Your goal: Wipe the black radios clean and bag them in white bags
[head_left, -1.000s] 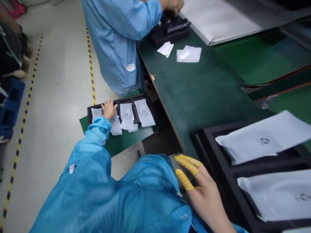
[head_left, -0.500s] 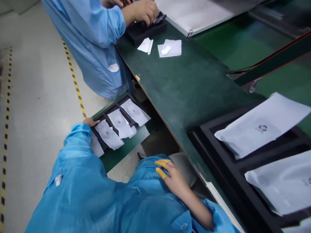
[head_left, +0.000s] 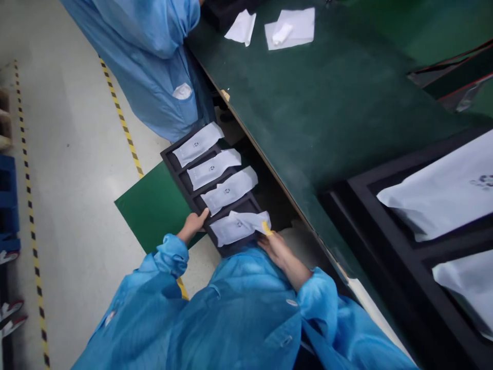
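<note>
A black foam tray with several white pouches in its compartments is held between my two hands, over a green board. My left hand grips the tray's left long side, thumb on top. At the near right corner, my right hand is closed on the tray, its yellow-cotted thumb over the end of the nearest pouch. The right hand's other fingers are mostly hidden below the tray.
To my right is a green worktable bearing another black tray with larger-looking white pouches. White papers lie near its far end. A co-worker in a blue smock stands ahead. Striped floor tape runs at left.
The tray has turned and now sits crosswise on the green board, exposing the board at left. My right hand has moved from my lap onto the tray; my left hand has shifted right along it.
</note>
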`<action>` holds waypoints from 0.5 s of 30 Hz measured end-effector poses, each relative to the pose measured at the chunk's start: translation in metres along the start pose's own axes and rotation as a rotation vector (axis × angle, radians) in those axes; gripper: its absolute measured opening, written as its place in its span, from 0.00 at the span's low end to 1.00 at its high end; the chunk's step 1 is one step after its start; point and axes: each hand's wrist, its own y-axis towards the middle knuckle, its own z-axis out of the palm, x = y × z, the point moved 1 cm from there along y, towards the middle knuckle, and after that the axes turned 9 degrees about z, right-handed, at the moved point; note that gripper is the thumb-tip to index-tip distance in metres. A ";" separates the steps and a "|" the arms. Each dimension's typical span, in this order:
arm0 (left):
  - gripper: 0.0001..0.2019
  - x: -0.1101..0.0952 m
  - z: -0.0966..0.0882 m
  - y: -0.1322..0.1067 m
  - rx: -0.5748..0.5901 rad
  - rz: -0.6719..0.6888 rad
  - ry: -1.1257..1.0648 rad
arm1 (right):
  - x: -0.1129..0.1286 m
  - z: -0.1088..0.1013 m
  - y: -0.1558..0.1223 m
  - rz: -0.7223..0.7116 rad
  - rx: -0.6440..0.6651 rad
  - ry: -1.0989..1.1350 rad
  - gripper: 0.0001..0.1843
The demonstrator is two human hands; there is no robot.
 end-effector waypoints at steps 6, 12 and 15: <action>0.24 -0.038 -0.113 0.034 -0.297 0.143 0.178 | 0.002 0.018 -0.010 0.159 0.103 0.169 0.17; 0.19 -0.105 -0.188 0.097 -0.462 0.326 0.388 | 0.001 0.052 -0.013 0.171 0.182 0.278 0.20; 0.19 -0.120 -0.187 0.114 -0.380 0.385 0.440 | 0.011 0.049 -0.008 0.119 0.156 0.308 0.18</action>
